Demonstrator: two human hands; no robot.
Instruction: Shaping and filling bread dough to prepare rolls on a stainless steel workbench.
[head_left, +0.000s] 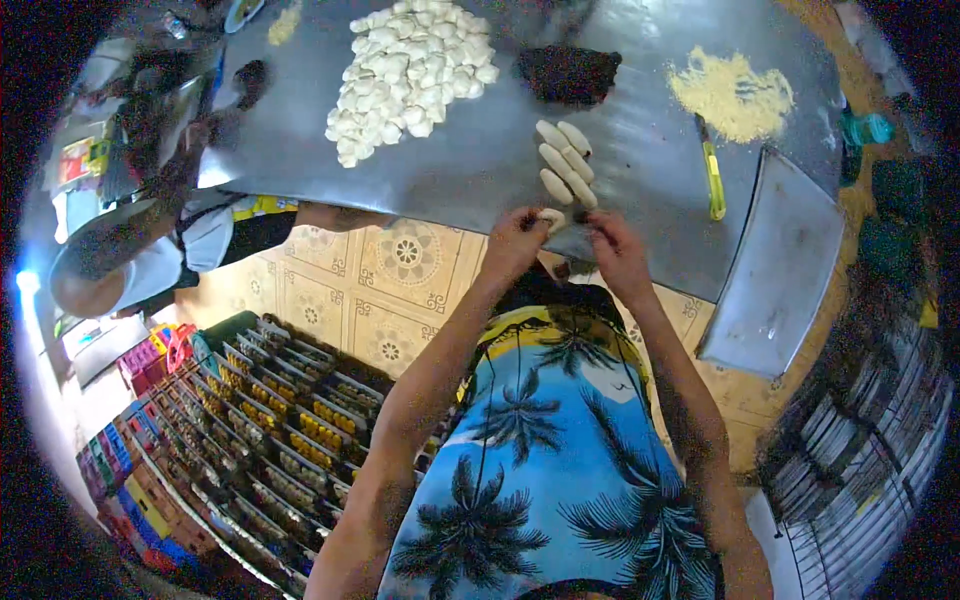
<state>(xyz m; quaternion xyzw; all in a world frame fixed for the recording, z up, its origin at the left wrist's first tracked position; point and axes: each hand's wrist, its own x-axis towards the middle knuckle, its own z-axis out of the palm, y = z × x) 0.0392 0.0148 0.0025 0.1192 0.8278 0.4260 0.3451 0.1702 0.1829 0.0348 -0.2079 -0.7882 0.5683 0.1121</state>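
At the near edge of the metal table my left hand [518, 243] is closed on a small piece of pale dough [551, 219]. My right hand [618, 250] is close beside it on the right, fingers bent together; a small dark bit shows by its fingertips, and I cannot make out what it holds. Just beyond my hands lie several oblong filled-looking dough rolls [566, 163] in two slanting rows. Farther back sits a dark brown, sticky-looking mass [570, 75]. To its left is a large heap of white dough pieces [412, 70].
Yellowish crumbs [735, 95] are spread at the right, near a knife [713, 180] with a yellow-green handle. A metal tray [780, 260] overhangs the table's right edge. Another person [130, 250] works at the left. Racked trays of small items [290, 410] stand lower left.
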